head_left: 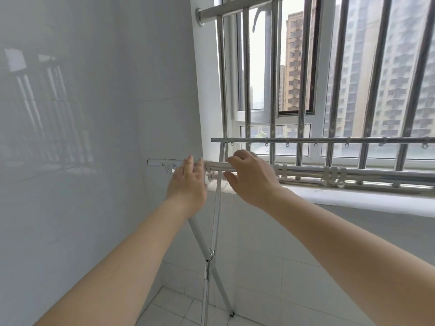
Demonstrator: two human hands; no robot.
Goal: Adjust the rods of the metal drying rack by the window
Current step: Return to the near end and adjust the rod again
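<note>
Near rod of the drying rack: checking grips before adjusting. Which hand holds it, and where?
Right hand grips the shiny metal near rod beside its left-end joint; left hand looks open, merely touching.

Glossy white wall fills the left half of frame, with faint reflections of bars upper left. Window top right, white frame, behind vertical steel security bars. Thick horizontal steel pole top centre, flanged into the wall. Tan high-rise and grey towers outside. White sill at right. White tiled floor bottom centre.
</note>
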